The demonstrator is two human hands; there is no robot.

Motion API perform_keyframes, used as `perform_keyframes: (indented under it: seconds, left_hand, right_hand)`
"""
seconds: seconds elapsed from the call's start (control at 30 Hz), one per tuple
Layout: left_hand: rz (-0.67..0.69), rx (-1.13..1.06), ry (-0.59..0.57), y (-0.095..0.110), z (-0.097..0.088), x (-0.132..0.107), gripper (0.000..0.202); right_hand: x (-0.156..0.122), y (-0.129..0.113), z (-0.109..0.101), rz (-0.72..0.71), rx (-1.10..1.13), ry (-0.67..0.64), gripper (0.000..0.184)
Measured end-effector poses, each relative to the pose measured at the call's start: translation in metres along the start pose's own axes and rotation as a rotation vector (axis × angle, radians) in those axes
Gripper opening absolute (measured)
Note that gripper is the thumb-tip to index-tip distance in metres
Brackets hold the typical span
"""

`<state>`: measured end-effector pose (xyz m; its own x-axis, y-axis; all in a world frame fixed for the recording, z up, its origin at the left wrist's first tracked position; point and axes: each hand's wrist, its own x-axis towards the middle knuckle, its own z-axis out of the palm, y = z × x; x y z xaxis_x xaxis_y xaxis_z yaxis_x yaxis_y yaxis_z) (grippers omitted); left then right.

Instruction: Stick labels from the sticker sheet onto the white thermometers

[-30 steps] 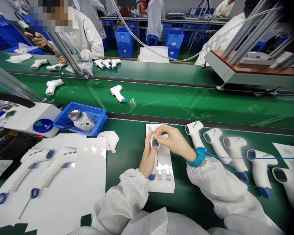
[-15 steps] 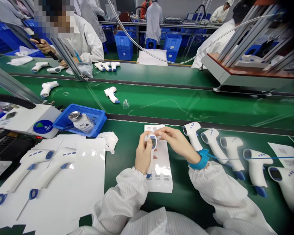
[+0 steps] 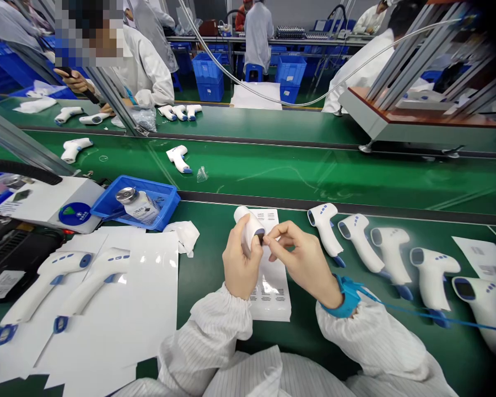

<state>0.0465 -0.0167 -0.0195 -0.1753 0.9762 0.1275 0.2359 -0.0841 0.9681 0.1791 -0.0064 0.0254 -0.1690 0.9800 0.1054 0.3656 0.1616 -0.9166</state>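
My left hand (image 3: 240, 262) is wrapped round the handle of a white forehead thermometer (image 3: 248, 225), holding it upright above a white label sheet (image 3: 273, 284). My right hand (image 3: 303, 259) pinches at the thermometer's screen end with thumb and forefinger; what the fingertips hold is too small to make out. A blue wrist strap (image 3: 347, 295) with a blue cord sits on my right wrist. Several finished white thermometers (image 3: 391, 253) lie in a row to the right.
Two more thermometers (image 3: 66, 281) rest on white sheets at the left. A blue tray (image 3: 161, 201) holds a metal-capped bottle (image 3: 138, 204), with a crumpled wipe (image 3: 186, 234) beside it. On the moving belt lie a thermometer (image 3: 177, 159) and a plastic scrap (image 3: 201, 175). A co-worker sits across the belt.
I have tilted the thermometer so its head points away and brought my right fingers down to its screen end. The thermometers and plastic scrap on the belt have drifted left.
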Motion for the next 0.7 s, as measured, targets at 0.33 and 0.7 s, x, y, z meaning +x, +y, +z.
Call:
perform_keyframes:
  seconds: [0.33, 0.7]
  left_hand:
    - [-0.245, -0.194, -0.122, 0.014, -0.003, 0.003, 0.041]
    - [-0.385, -0.446, -0.394, 0.031, -0.015, -0.001, 0.078]
  right_hand:
    - [0.011, 0.002, -0.007, 0.232, 0.476, -0.133, 0.027]
    - [0.014, 0.007, 0.000, -0.174, 0.075, 0.020, 0.018]
